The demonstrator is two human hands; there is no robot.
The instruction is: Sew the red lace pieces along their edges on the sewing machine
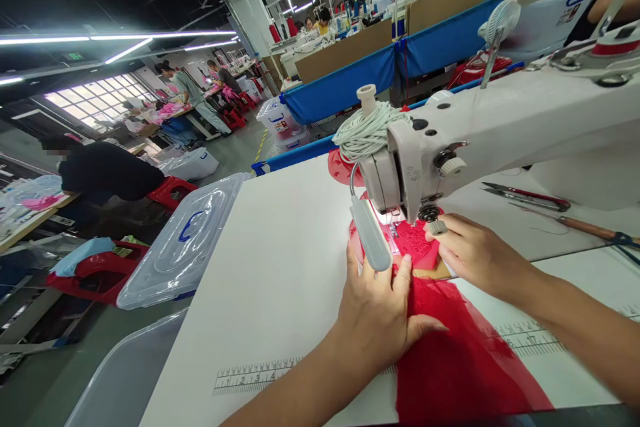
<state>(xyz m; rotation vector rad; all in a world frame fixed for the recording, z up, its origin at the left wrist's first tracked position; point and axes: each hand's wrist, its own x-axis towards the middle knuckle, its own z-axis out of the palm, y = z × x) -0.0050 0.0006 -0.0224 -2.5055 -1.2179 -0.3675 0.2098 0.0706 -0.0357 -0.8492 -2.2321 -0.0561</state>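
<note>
Red fabric (pixel 450 347) runs from the table's front edge up under the head of a white sewing machine (pixel 525 113); its upper part is lace. My left hand (pixel 377 307) lies palm down with fingers spread, pressing on the cloth just in front of the needle area. A grey lamp (pixel 371 233) hangs over its fingertips and covers part of them. To the right of the needle, my right hand (pixel 473 250) has its fingers together at the lace's edge, seemingly pinching it. The machine's knob hides some of those fingertips. The needle cannot be made out clearly.
Scissors with red handles (pixel 530 197) and a wooden-handled tool (pixel 590 228) lie right of the machine. A ruler strip (pixel 260 373) marks the white table (pixel 270 247). Left stand a lidded plastic box (pixel 185 240) and a red stool (pixel 100 273). Other people work beyond.
</note>
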